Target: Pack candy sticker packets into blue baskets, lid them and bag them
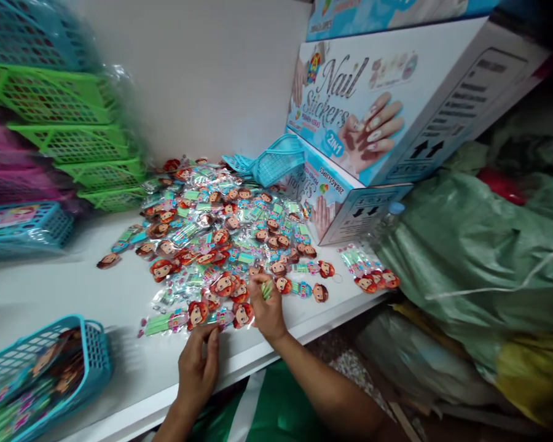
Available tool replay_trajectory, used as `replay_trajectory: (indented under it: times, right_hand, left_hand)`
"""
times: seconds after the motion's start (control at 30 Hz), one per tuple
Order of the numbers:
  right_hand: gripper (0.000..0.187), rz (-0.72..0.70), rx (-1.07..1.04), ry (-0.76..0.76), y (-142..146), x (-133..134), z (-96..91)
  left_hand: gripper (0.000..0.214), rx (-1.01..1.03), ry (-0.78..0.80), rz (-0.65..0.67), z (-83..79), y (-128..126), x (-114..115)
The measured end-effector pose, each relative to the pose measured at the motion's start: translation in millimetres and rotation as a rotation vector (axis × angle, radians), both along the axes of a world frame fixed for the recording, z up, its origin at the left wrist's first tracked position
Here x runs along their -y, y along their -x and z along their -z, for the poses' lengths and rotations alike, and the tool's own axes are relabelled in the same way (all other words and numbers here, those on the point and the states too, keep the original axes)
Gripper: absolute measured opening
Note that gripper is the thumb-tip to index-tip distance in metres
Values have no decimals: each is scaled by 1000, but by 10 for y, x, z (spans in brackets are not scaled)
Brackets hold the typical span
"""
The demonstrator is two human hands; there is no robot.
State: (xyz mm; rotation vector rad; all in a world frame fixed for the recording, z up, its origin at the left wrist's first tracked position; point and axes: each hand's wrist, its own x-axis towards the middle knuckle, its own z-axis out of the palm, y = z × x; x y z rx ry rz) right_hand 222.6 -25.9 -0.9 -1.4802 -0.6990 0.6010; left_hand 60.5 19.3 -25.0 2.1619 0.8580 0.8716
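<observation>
One left hand (pixel 199 359): half curled, thumb and forefinger close together, right by the near edge of the front packets (pixel 159 324); whether it pinches one, I can't make out.
Right hand (pixel 268 313): fingers folded snugly around a small green piece (pixel 266 290), over the near right of the pile.
Packet pile (pixel 221 236): heaped just beyond both hands, clear film and cartoon heads overlapping every which way.
Blue basket (pixel 96 350): left of the left hand, filled with similar pieces.
Slick film: watch this, one tug at the front could drag neighbours along towards the near edge of the table (pixel 138 368).
Small grip: that green piece looks easy to lose; loosened fingers could drop it among lookalikes.
Loose cluster (pixel 375 279): well right of the right hand, close to the table's edge; a sweeping forearm could knock it over.
Blue trays (pixel 279 161): beyond the right hand, beside the carton (pixel 350 116); shifting packets beneath could make them slide.
</observation>
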Motion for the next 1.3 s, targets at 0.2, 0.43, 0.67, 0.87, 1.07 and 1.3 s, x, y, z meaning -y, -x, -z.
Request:
replay_trajectory:
  times: [0.2,0.43,0.67,0.87,1.07,1.3]
  right_hand:
    - [31,-13,177,115,31,84,207]
    - [26,-254,474,319,54,82,134]
    - [80,-568,845,486,116,189,-223]
    - [95,-677,720,436,-52,283,-311]
    - [67,-764,723,414,-142,399,-389]
    - [26,-520,843,802,-493,620,-449]
  left_hand:
    - [14,-100,-31,122,138,21,23]
    - [30,-23,-189,-20,-107,-88,38]
    - [16,-200,-359,182,-314,-233,-14]
    - [16,-129,12,379,-363,-281,-6]
    - [21,-99,223,330,-384,-385,-1]
    - [38,-29,437,160,-430,-516,47]
